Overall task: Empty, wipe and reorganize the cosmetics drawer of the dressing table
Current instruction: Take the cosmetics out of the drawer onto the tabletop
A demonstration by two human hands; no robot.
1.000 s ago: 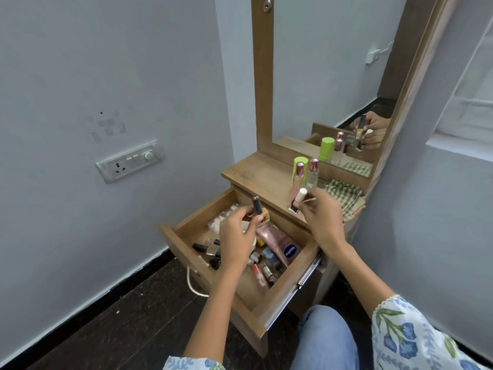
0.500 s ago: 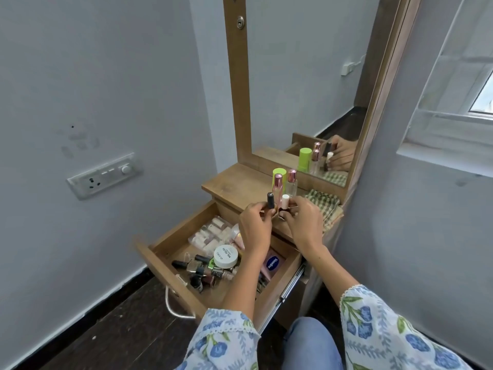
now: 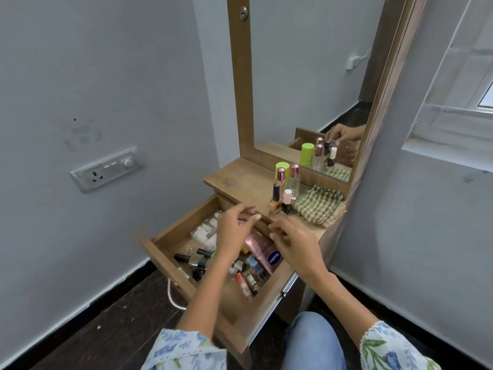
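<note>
Socket (image 3: 106, 169) sits on the wall at frame left. Below centre, the open drawer (image 3: 170, 259) holds cosmetics, including a pink tube (image 3: 262, 249). Over it hover the left hand (image 3: 233, 233) and right hand (image 3: 296, 244), fingers loosely curled, holding nothing. Right of centre, bottles (image 3: 284, 193) stand on the tabletop beside a checked cloth (image 3: 320, 204).

Dressing table top (image 3: 240, 180): bottles (image 3: 286, 182), two nail polishes (image 3: 281, 202), checked cloth (image 3: 318, 204), perhaps folded.

Drawer (image 3: 170, 237) contents partly hidden under left hand (image 3: 234, 231), both sleeves cut off at bottom edge
</note>
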